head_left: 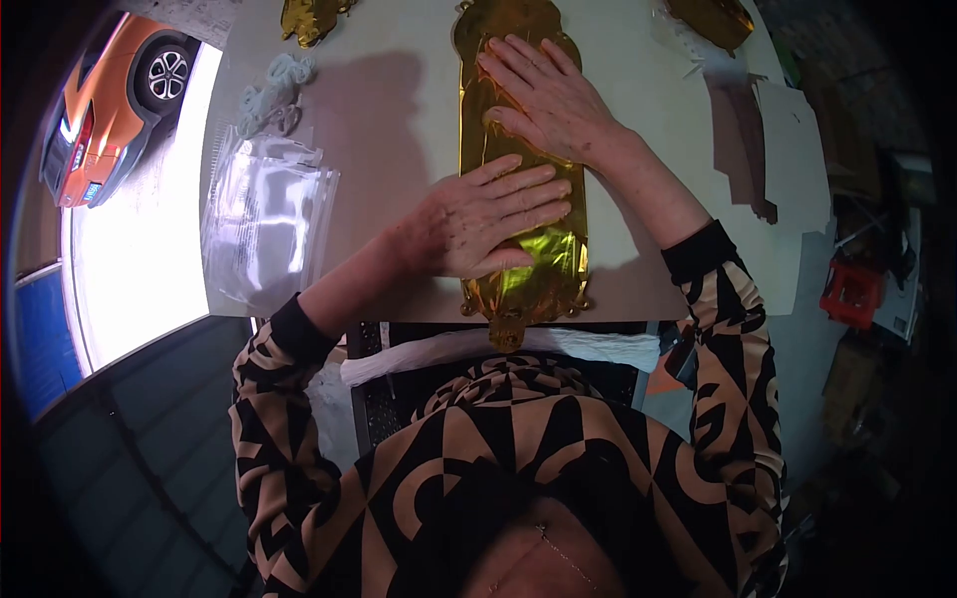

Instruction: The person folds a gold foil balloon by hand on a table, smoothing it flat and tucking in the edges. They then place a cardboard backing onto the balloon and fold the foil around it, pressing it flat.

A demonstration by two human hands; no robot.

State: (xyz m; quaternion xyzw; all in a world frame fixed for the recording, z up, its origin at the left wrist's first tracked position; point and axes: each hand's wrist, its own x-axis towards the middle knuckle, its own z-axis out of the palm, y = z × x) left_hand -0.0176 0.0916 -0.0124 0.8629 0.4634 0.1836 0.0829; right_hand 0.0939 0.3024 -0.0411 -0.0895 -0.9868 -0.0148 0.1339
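A long, shiny gold foil piece (pixel 543 267) with a scalloped outline lies lengthwise on the pale table (pixel 638 289). Its near tip reaches past the table's front edge. Across its middle rests my left hand (pixel 488 214), fingers stretched out and slightly apart. Farther up, my right hand (pixel 548 100) lies flat on the foil with its fingers spread. Both palms face down, and neither hand grips anything. The surface under the palms is hidden.
Clear plastic bags (pixel 269 214) lie at the left, with crumpled whitish cloth or string (pixel 274 95) above them. Gold foil pieces (pixel 311 18) sit at the far edge. Brown and white card (pixel 788 149) is at the right. An orange car (pixel 120 100) stands outside.
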